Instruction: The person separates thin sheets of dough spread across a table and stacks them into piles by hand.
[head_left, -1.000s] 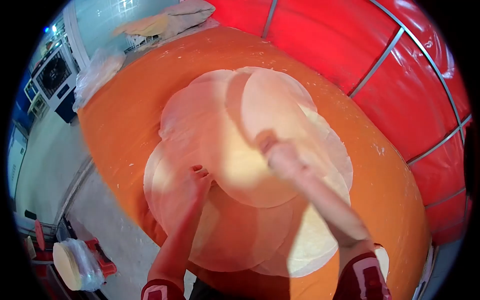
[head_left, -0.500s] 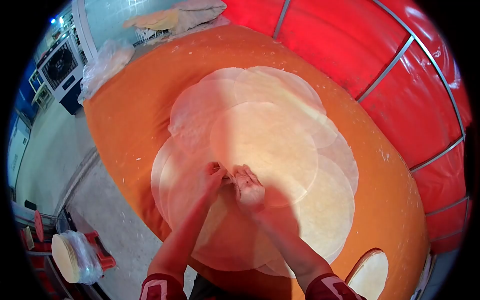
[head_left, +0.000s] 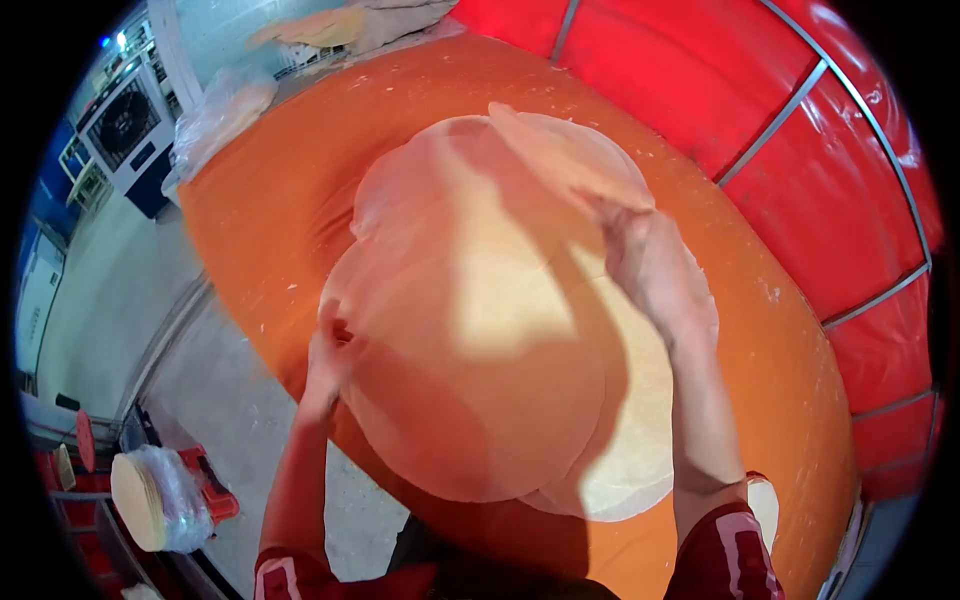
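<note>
Thin round dough sheets (head_left: 510, 300) overlap in a wide pile on an orange cloth-covered table (head_left: 270, 240). At the pile's upper right, my right hand (head_left: 645, 255) is closed on the edge of a lifted dough sheet (head_left: 560, 155), whose flap stretches away toward the far side. The hand is partly smeared by motion. My left hand (head_left: 330, 350) is at the left edge of the pile, beside the nearest large sheet. Its fingers are blurred, so its grip is unclear.
Red panels (head_left: 800, 180) with metal bars line the right side. A small stack of round sheets (head_left: 763, 508) lies by my right forearm. Lower left, more rounds (head_left: 138, 502) in plastic sit on a red stool (head_left: 210, 485). An air cooler (head_left: 130, 130) stands back left.
My hands have moved apart from the pile's middle, the left to the left edge, the right to the upper right. A large sheet now lies nearer me, and a far sheet's edge is raised.
</note>
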